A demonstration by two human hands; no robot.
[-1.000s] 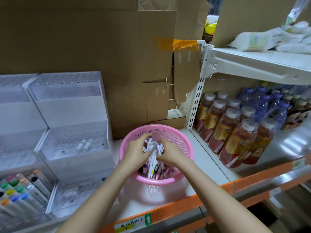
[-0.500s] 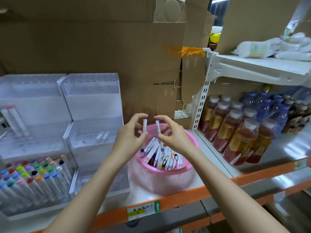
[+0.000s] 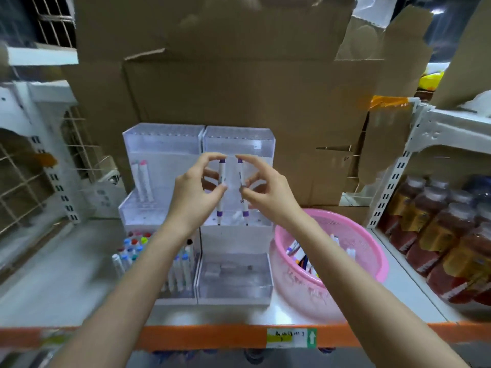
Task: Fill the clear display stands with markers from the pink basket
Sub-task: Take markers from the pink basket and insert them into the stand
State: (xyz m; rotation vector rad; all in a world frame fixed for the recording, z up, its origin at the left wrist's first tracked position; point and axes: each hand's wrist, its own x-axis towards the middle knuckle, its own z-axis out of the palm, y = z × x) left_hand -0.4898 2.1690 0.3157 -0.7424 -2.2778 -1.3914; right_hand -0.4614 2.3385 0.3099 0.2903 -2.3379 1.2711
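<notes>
I am at the placing step. Each hand has one marker lifted in front of the right display stand (image 3: 239, 140), the thing I place everything else by. My left hand (image 3: 191, 197) pinches the left marker (image 3: 220, 208) between thumb and curled fingers (image 3: 212, 156). My right hand (image 3: 268, 195) pinches the right marker (image 3: 244, 208) the same way. Both markers hang nearly upright, tips down, close side by side but apart, in front of that stand's middle tier.

Next, I think, each tip has to go down into its own hole in a tier top. That calls for a plumb barrel, a slow descent and a loosened pinch only once the marker is seated. The holes are small and the clear plastic makes them hard to pick out.

The stand is hard, glossy clear plastic, boxy and stepped in three tiers, with rows of small holes in the tier tops. It looks almost empty. A few small pale bits lie inside, which I cannot identify. My markers are slim round barrels of smooth white plastic with purple bands and purple ends.

Just right of the stand sits the pink basket (image 3: 372, 251), round, with mesh plastic walls and a heap of mixed markers (image 3: 300, 257) inside. Against the stand's left side is the left display stand (image 3: 162, 144), of the same make. Its lowest tier is packed with coloured-cap markers (image 3: 130, 251). All of this rests on a smooth white shelf (image 3: 66, 274).
</notes>
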